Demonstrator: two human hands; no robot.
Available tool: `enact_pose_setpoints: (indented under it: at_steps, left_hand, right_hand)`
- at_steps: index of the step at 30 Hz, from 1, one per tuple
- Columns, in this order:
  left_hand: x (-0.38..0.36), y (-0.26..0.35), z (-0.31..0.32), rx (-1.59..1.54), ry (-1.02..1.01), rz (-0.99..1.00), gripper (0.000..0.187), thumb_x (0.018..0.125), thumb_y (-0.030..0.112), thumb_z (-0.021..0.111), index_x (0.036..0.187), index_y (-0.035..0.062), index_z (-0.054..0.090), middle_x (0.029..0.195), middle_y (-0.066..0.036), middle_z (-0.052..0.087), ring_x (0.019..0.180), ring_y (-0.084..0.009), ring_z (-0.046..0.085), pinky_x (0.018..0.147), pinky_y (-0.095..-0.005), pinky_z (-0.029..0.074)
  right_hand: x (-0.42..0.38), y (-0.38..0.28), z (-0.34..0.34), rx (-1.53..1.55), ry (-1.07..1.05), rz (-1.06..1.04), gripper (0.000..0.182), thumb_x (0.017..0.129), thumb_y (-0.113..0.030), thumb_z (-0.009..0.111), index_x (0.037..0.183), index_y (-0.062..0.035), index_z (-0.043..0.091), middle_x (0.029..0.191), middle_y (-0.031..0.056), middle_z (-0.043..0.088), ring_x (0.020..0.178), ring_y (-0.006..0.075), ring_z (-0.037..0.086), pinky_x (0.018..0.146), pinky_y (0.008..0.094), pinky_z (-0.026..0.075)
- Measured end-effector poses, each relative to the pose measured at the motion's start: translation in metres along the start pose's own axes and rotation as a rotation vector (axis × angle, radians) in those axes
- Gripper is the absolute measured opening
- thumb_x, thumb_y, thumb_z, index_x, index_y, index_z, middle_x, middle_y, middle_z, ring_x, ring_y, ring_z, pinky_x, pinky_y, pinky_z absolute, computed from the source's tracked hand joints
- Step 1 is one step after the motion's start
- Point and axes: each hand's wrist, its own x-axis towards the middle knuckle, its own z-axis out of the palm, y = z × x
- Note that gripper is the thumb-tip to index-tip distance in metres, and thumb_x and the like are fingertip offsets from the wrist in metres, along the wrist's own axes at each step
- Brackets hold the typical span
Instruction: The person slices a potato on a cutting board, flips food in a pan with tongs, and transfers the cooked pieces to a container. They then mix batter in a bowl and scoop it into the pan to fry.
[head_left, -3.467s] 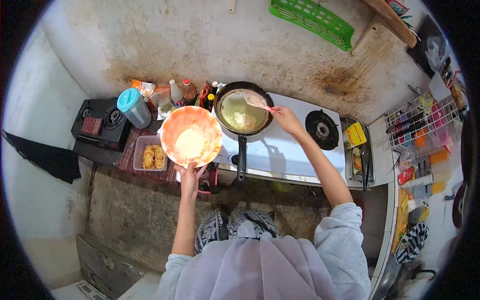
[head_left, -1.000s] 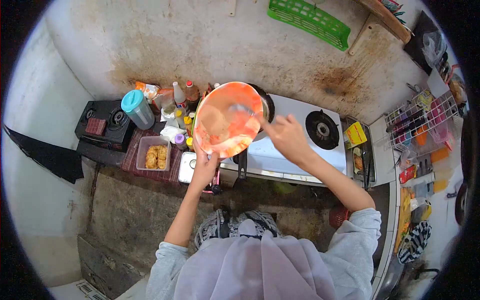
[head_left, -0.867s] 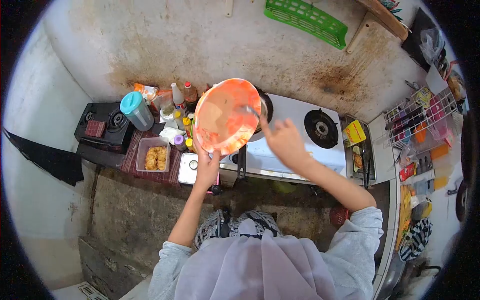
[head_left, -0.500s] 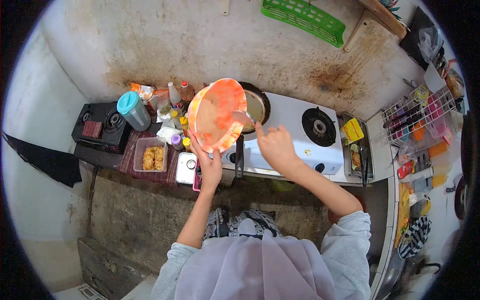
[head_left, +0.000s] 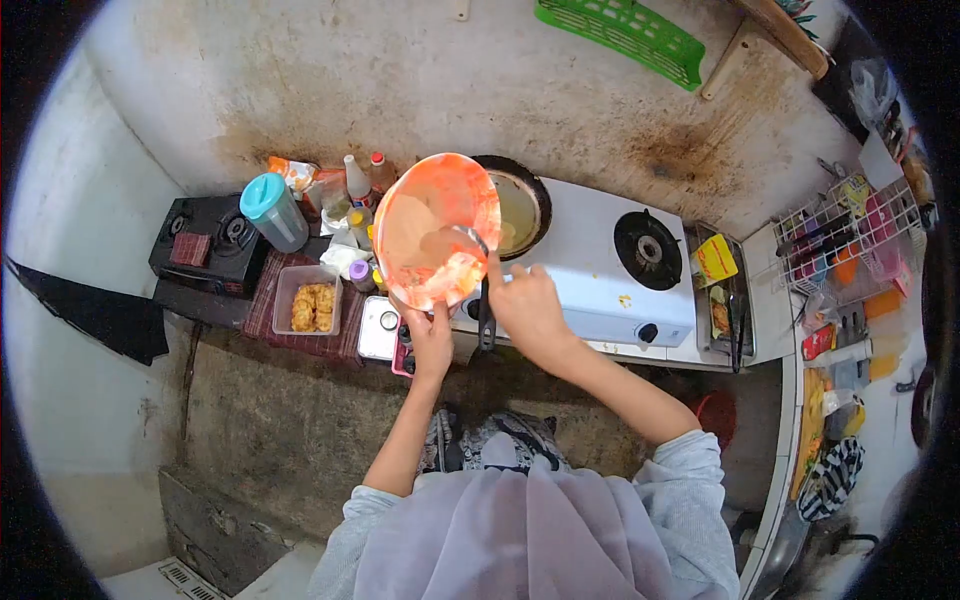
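Fingers of my left hand (head_left: 432,338) were clamped on the lower rim of the orange bowl (head_left: 437,228), holding it tilted up on edge so its pale, batter-smeared inside faced me. My right hand (head_left: 523,305) was closed round the handle of a spoon (head_left: 462,240), whose bowl end lay inside the orange bowl against the batter near its right rim.

I held the bowl in the air, over the left end of the white stove (head_left: 585,270) and just in front of the black frying pan (head_left: 515,205), which sat on the left burner with yellowish oil in it; the bowl covered part of the pan from view. The pan's dark handle (head_left: 485,315) pointed toward me, between my two hands. The right burner (head_left: 648,248) stood bare.

Left of the bowl were sauce bottles (head_left: 362,182), a jug with a teal lid (head_left: 272,210), a clear tub of fried pieces (head_left: 306,305) on a checked cloth, and a small black stove (head_left: 208,240) beyond them.
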Motion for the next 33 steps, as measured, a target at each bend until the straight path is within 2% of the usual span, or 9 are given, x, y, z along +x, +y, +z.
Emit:
enact_pose_setpoints:
  at_steps: [2, 9, 11, 12, 18, 20, 25, 30, 33]
  left_hand:
    - [0.001, -0.002, -0.001, 0.014, -0.006, 0.051, 0.069, 0.08, -0.005, 0.038, 0.13, 0.0091, -0.007, 0.126, -0.018, 0.024, 0.104, -0.025, 0.045, 0.081, -0.032, 0.045]
    - [0.013, -0.068, -0.054, 0.602, -0.106, 0.187, 0.059, 0.083, -0.003, 0.039, 0.128, 0.0006, 0.001, 0.124, -0.018, 0.026, 0.102, -0.0227, 0.047, 0.083, -0.0291, 0.042]
    - [0.003, -0.023, -0.019, 0.61, -0.04, 0.324, 0.073, 0.076, -0.006, 0.041, 0.131, -0.0004, -0.006, 0.129, -0.028, 0.007, 0.122, -0.038, 0.009, 0.099, -0.0426, 0.011]
    - [0.003, -0.023, -0.018, 0.611, -0.043, 0.321, 0.073, 0.076, -0.006, 0.041, 0.131, -0.0004, -0.006, 0.129, -0.028, 0.007, 0.122, -0.038, 0.009, 0.099, -0.0426, 0.011]
    - [0.005, -0.018, -0.019, 0.696, -0.028, 0.306, 0.074, 0.074, -0.008, 0.041, 0.131, 0.0, -0.005, 0.129, -0.026, 0.004, 0.121, -0.0389, 0.014, 0.098, -0.0419, 0.016]
    - [0.005, -0.014, -0.018, 0.722, -0.05, 0.326, 0.075, 0.073, -0.008, 0.041, 0.132, 0.0008, -0.006, 0.128, -0.026, 0.006, 0.12, -0.0385, 0.015, 0.098, -0.0397, 0.018]
    - [0.013, -0.018, -0.024, 0.695, -0.034, 0.28, 0.077, 0.072, -0.009, 0.041, 0.132, 0.003, -0.006, 0.128, -0.025, 0.007, 0.12, -0.0373, 0.017, 0.097, -0.0382, 0.021]
    - [0.019, -0.026, -0.042, 0.59, -0.052, 0.231, 0.074, 0.075, -0.008, 0.039, 0.133, 0.007, -0.004, 0.129, -0.022, 0.008, 0.118, -0.0336, 0.025, 0.094, -0.0382, 0.031]
    - [0.018, -0.02, -0.057, 0.155, 0.122, -0.105, 0.06, 0.079, -0.005, 0.04, 0.128, 0.0083, 0.008, 0.123, -0.014, 0.03, 0.105, -0.0263, 0.044, 0.079, -0.0349, 0.05]
  right_hand:
    - [-0.008, -0.011, 0.002, -0.036, 0.035, -0.018, 0.043, 0.06, -0.006, 0.055, 0.1, 0.0086, 0.049, 0.058, 0.0116, 0.055, 0.056, 0.0251, 0.057, 0.054, 0.0355, 0.044]
    - [-0.006, -0.01, 0.013, 0.546, -0.318, 0.111, 0.029, 0.081, -0.014, 0.043, 0.105, 0.0013, 0.047, 0.064, 0.0172, 0.056, 0.06, 0.0311, 0.058, 0.055, 0.04, 0.044]
    - [-0.004, -0.004, 0.026, 0.88, -0.258, 0.03, 0.026, 0.08, -0.013, 0.042, 0.097, 0.0048, 0.05, 0.065, 0.0201, 0.057, 0.061, 0.0282, 0.059, 0.06, 0.0399, 0.045]
    - [-0.002, -0.003, 0.026, 0.881, -0.259, 0.033, 0.026, 0.08, -0.013, 0.042, 0.097, 0.0048, 0.05, 0.065, 0.0201, 0.057, 0.061, 0.0282, 0.059, 0.06, 0.0399, 0.045]
    - [0.01, 0.005, 0.013, 1.674, -0.646, 0.256, 0.018, 0.084, -0.017, 0.043, 0.08, -0.0039, 0.055, 0.049, -0.0019, 0.039, 0.044, 0.0067, 0.033, 0.042, 0.0234, 0.028]
    - [0.015, 0.01, 0.006, 1.761, -0.784, 0.344, 0.027, 0.087, -0.017, 0.04, 0.11, -0.007, 0.049, 0.053, -0.009, 0.022, 0.046, 0.0044, 0.019, 0.043, 0.0203, 0.018]
    - [0.028, 0.017, -0.009, 1.898, -0.71, 0.586, 0.011, 0.087, -0.015, 0.042, 0.08, -0.0096, 0.048, 0.052, -0.0091, 0.022, 0.046, 0.004, 0.02, 0.045, 0.0206, 0.019]
    - [0.036, 0.045, -0.003, 2.006, -0.679, 0.631, 0.011, 0.087, -0.015, 0.043, 0.08, -0.008, 0.048, 0.052, -0.0083, 0.023, 0.046, 0.0044, 0.021, 0.044, 0.0205, 0.02]
    - [0.04, 0.078, 0.004, 1.891, -0.592, 0.622, 0.015, 0.087, -0.018, 0.043, 0.085, -0.0066, 0.053, 0.052, -0.0084, 0.022, 0.047, 0.0047, 0.019, 0.043, 0.0198, 0.019]
